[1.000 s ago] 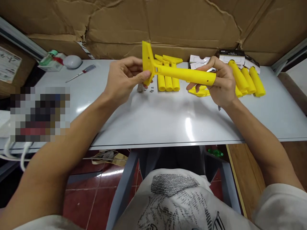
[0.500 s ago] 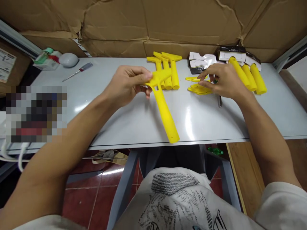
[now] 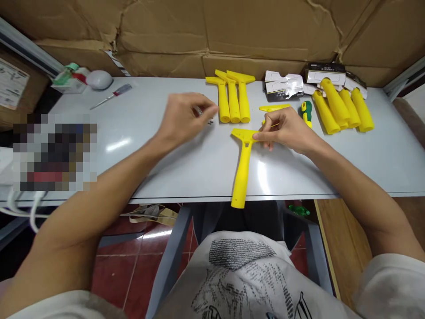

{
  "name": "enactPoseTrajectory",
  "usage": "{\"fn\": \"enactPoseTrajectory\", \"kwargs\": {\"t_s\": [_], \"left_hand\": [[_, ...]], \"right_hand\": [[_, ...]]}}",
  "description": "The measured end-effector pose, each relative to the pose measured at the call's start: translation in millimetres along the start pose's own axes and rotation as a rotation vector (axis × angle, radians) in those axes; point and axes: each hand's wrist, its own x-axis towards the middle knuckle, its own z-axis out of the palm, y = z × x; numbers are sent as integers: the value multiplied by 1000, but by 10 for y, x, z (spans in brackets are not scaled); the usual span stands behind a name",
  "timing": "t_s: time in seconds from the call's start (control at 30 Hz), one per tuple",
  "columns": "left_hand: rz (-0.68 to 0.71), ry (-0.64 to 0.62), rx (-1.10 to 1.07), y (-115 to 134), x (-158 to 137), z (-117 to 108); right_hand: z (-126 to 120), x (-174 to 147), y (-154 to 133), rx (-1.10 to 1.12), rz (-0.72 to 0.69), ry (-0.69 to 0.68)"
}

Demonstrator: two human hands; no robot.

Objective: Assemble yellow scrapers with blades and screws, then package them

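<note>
My right hand (image 3: 282,128) pinches the right end of the head of a yellow scraper-like T-shaped plastic handle (image 3: 241,173), which hangs with its grip pointing toward me past the table edge. My left hand (image 3: 189,116) is to its upper left, thumb and fingers drawn together by a few tiny dark pieces, perhaps screws (image 3: 210,120), on the table. Whether anything is between those fingertips I cannot make out. Three similar yellow handles (image 3: 234,99) lie side by side just beyond the left fingertips. Flat yellow pieces (image 3: 274,107) lie behind my right hand, partly hidden by it.
A green and yellow screwdriver handle (image 3: 306,113) is right of my right hand. Further right lie several yellow tubes (image 3: 360,110) before black and white boxes (image 3: 283,86). At left are a clear-handled screwdriver (image 3: 113,95) and a white rounded object (image 3: 99,79). Cardboard (image 3: 245,33) lines the back.
The yellow T-shaped handle has passed from my left hand to my right. My right hand has come left and nearer, uncovering the green screwdriver handle. My left hand has let go of the handle.
</note>
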Motion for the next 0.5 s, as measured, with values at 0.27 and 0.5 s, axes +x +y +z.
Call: {"fn": "enactPoseTrajectory", "kwargs": {"t_s": [0.27, 0.5], "left_hand": [[-371, -74, 246, -371, 270, -324], [-314, -77, 187, -649, 318, -271]], "right_hand": [[-42, -195, -244, -593, 95, -173], [-41, -162, -313, -616, 192, -215]]}}
